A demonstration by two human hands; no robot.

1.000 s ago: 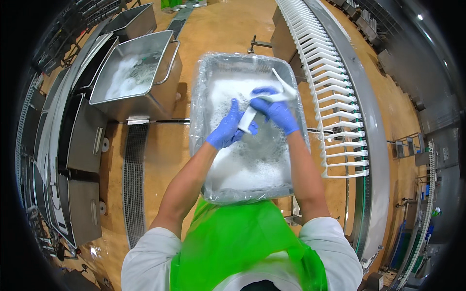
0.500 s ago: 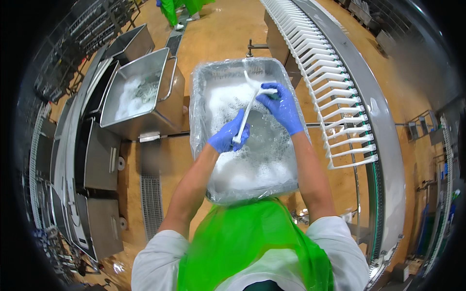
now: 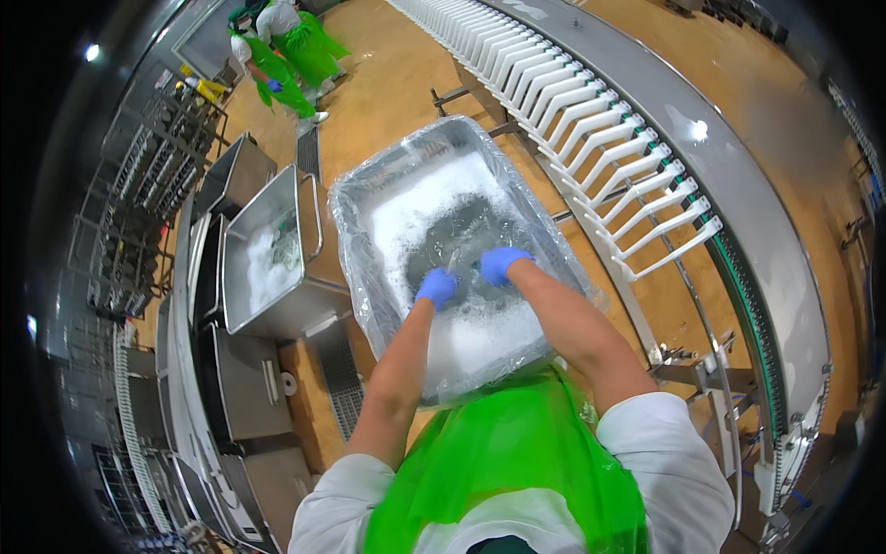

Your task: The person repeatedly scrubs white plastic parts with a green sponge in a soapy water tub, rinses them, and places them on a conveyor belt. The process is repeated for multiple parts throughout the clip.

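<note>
Both my hands wear blue gloves and dip into the foamy water of a grey tub (image 3: 355,249) lined with clear plastic. My left hand (image 3: 438,287) is curled closed at the water surface, left of the middle. To its right, my right hand (image 3: 503,265) is bent down with its fingertips under the water. A dark edge shows beside the right fingers, too small to name. What either hand holds is hidden by churned water and suds (image 3: 484,337). The white forked plastic arm seen earlier does not show clearly now.
On the right runs a curved conveyor (image 3: 711,148) with a row of white plastic arms (image 3: 591,125). A steel bin (image 3: 309,291) with foam stands left of the tub. Two people (image 3: 286,46) in green aprons are at the far left. A floor grate (image 3: 346,397) lies at left.
Both hands have gone down into the water, taking the white forked arm out of sight. The view has turned, and the two people at the far left now show more fully.
</note>
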